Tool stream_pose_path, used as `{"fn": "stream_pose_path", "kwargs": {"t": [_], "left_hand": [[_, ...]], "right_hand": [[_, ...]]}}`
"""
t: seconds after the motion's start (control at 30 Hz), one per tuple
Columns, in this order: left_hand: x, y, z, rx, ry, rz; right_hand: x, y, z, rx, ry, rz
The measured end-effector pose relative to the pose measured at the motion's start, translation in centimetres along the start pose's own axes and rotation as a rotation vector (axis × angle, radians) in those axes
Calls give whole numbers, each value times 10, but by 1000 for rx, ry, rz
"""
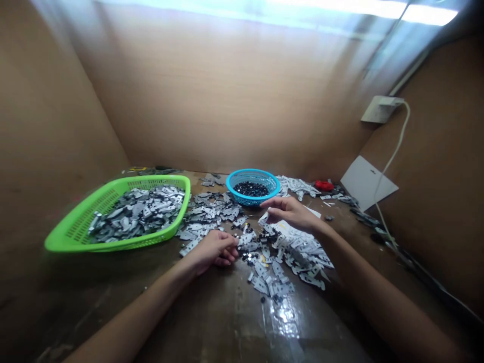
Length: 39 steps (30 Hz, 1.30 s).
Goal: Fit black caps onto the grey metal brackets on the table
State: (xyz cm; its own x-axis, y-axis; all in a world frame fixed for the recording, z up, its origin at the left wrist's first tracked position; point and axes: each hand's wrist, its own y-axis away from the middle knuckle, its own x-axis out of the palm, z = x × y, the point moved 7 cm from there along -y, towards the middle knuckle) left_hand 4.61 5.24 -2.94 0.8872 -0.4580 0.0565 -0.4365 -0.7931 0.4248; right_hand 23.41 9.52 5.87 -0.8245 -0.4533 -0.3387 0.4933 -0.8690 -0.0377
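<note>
My left hand (217, 248) rests low over the table with its fingers curled, thumb and forefinger pinched at the edge of the grey parts; whatever lies between them is too small to name. Above the pile, my right hand (289, 212) pinches a small light-grey plastic part (263, 218) between thumb and fingers. Under and around both hands spread flat grey and white plastic parts (270, 277), mixed with small black pieces (249, 258). Just beyond the hands stands a round blue basket (231, 182) holding many small shiny black pieces (251, 189).
A large green basket (113, 247) full of grey parts stands at the left. White parts (297, 185) and a red object (324, 185) lie at the back right. A white card (368, 181) leans by the right wall, with a cable (399, 138) hanging from a socket (380, 109).
</note>
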Motion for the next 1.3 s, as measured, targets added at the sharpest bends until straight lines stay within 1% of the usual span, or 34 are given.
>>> {"fn": "stream_pose_path", "kwargs": {"t": [0.07, 0.13, 0.23, 0.3, 0.4, 0.47, 0.53, 0.67, 0.8, 1.3], "left_hand": [[0, 0, 0, 4, -2, -3], [0, 0, -1, 6, -9, -9], [-1, 0, -1, 9, -16, -23], [-1, 0, -1, 9, -19, -32], [-2, -1, 0, 4, -22, -38], [-2, -1, 0, 0, -21, -33], [-2, -1, 0, -2, -20, -28], [-2, -1, 1, -1, -19, -27], [-2, -1, 2, -3, -19, -26], [-1, 0, 0, 7, -23, -34]], "right_hand": [[10, 0, 2, 14, -63, -19], [14, 0, 4, 5, -22, -54], [11, 1, 6, -14, 52, -150], [11, 1, 2, 6, -17, -182], [18, 0, -9, 69, -162, -172], [24, -1, -15, 103, -196, -173], [30, -2, -19, 114, -204, -175], [38, -3, -21, 89, -205, -211], [39, -3, -24, 103, -181, -246], [46, -4, -31, 132, -189, -237]]}}
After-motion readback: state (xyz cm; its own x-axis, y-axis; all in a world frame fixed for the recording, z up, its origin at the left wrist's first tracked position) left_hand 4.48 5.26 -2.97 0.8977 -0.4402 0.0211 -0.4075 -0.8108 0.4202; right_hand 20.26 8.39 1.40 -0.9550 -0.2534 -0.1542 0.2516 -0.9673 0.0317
